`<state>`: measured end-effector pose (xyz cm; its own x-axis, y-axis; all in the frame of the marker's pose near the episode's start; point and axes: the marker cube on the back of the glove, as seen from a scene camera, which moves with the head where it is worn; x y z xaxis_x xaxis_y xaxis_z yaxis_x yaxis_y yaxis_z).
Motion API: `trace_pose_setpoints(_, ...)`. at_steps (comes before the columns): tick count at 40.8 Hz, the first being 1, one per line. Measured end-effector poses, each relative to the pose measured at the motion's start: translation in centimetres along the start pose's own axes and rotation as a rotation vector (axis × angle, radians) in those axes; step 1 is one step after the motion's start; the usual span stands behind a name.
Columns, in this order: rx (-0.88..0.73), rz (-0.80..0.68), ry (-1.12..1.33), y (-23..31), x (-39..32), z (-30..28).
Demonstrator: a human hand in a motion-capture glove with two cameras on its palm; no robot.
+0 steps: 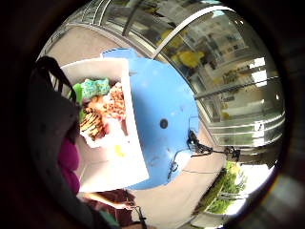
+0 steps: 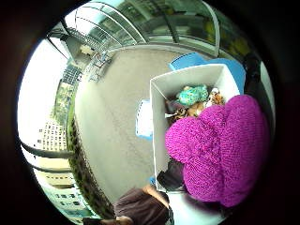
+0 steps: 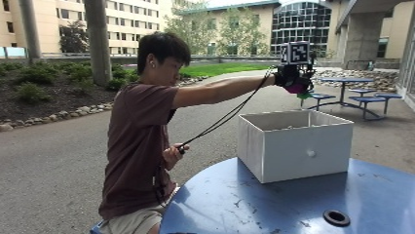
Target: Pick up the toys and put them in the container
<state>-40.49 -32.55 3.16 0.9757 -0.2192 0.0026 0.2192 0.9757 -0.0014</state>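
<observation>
Outside view: a person sits at a round blue table (image 3: 272, 204), right arm stretched out level at shoulder height. The gloved right hand (image 3: 292, 78) is raised well above a white container (image 3: 295, 146) that stands on the table. The hand's fingers are curled round a magenta toy (image 3: 299, 87), which pokes out under the glove; a bit of green shows just beneath it. The toy hangs over the open top of the container, well apart from its rim. The bare left hand (image 3: 174, 155) is down near the person's lap, closed round a black cable. A dark round hole (image 3: 336, 217) sits in the tabletop on the near side of the container.

Thumb side palm view: the magenta toy (image 2: 220, 150) is knitted, lobed, and fills much of the picture close against the palm. Past it, below the hand, lies the open container (image 2: 161, 122), and inside it are a teal knitted toy (image 2: 193, 95) and some brown and orange toys (image 2: 197, 108) bunched together. The blue table (image 2: 187, 61) shows beyond the container's far wall.

Little finger side palm view: the container (image 1: 109, 167) is seen from straight above on the blue table (image 1: 167, 105). In it are a teal toy (image 1: 95, 87), a brown striped toy (image 1: 93, 125), and a mottled orange-and-white one (image 1: 114, 102), all touching. An edge of the magenta toy (image 1: 69, 162) shows beside the glove.
</observation>
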Motion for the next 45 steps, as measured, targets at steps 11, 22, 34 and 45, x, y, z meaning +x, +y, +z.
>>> trace_pose_setpoints(11,-0.152,-0.039,-0.056,1.2,1.0,1.0)
trace_pose_setpoints(22,-0.064,-0.062,-0.091,1.4,-0.1,0.8)
trace_pose_setpoints(34,-0.074,-0.062,-0.084,2.9,0.8,2.6)
trace_pose_setpoints(45,-0.092,-0.081,-0.068,3.2,-1.5,2.8)
